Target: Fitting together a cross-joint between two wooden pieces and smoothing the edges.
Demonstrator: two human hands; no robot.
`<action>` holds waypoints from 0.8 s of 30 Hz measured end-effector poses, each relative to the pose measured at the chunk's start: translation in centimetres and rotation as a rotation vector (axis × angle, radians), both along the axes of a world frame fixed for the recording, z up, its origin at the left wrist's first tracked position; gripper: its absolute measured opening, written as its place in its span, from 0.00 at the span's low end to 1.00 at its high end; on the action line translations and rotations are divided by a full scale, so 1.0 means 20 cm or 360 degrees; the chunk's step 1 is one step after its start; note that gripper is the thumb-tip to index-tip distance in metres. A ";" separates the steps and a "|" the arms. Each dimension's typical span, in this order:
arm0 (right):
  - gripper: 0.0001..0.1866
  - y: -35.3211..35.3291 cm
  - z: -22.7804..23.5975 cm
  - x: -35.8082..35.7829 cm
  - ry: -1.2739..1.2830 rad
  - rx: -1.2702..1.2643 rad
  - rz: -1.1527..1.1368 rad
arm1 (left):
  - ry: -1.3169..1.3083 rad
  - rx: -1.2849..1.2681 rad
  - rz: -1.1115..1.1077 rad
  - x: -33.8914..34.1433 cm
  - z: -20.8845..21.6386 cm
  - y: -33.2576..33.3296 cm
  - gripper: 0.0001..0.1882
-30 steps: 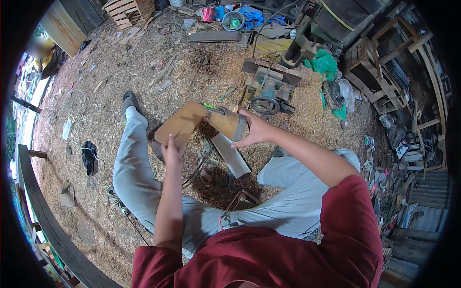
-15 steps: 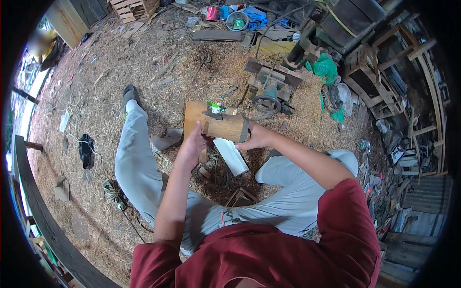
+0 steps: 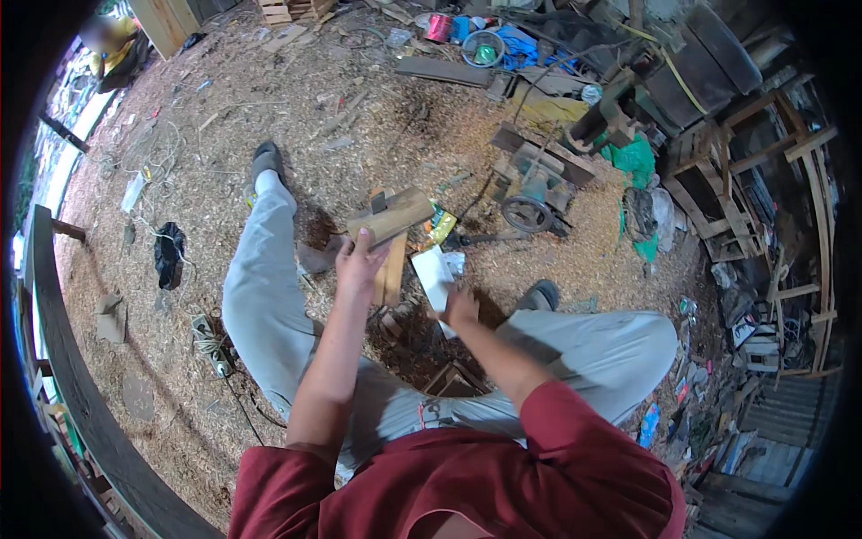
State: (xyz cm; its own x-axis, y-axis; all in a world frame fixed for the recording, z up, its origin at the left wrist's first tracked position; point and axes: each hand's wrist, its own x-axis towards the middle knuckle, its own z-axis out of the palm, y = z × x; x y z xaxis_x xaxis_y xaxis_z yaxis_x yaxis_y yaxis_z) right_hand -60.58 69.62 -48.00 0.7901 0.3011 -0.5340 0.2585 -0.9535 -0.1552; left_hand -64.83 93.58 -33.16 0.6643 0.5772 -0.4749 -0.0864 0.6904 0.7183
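My left hand [image 3: 357, 262] grips a brown wooden hand plane [image 3: 404, 216], a block with a dark wedge standing up from its top; the thumb lies along its near side. The plane is tilted, its right end higher in the picture. Lower and to the right, my right hand [image 3: 461, 308] is at the edge of a white rectangular piece [image 3: 432, 277]. Motion blurs its fingers, so their hold is unclear. A light wooden board [image 3: 391, 273] shows below the plane, partly covered by it. Beside the plane's right end is a yellow and green packet [image 3: 440, 225].
My legs spread either side of the work spot. A machine with a round handwheel [image 3: 527, 214] stands ahead on the right. Wooden crates [image 3: 705, 180] line the right side. A corded power strip [image 3: 214, 346] lies left, near a dark rail [image 3: 63, 359]. Shavings cover the ground.
My right hand has let go of the plane's right end and come down to the white piece. The plane, now in my left hand alone, has tilted. The view has shifted.
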 end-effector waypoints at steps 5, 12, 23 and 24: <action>0.69 0.04 -0.10 -0.14 -0.0100 -0.0405 0.0135 | -0.0116 -0.0126 -0.0031 -0.01 -0.02 0.00 0.20; 0.65 0.05 0.22 0.04 -0.0125 -0.0255 0.0204 | -0.0316 -0.0124 0.0074 0.02 0.09 -0.01 0.21; 0.55 -0.13 1.22 0.41 0.0116 0.0721 -0.0132 | -0.0443 0.0349 0.0326 0.14 0.49 0.00 0.28; 0.54 -0.12 1.35 0.38 0.0067 0.0870 -0.0238 | -0.0449 0.0342 0.0339 0.13 0.49 0.01 0.28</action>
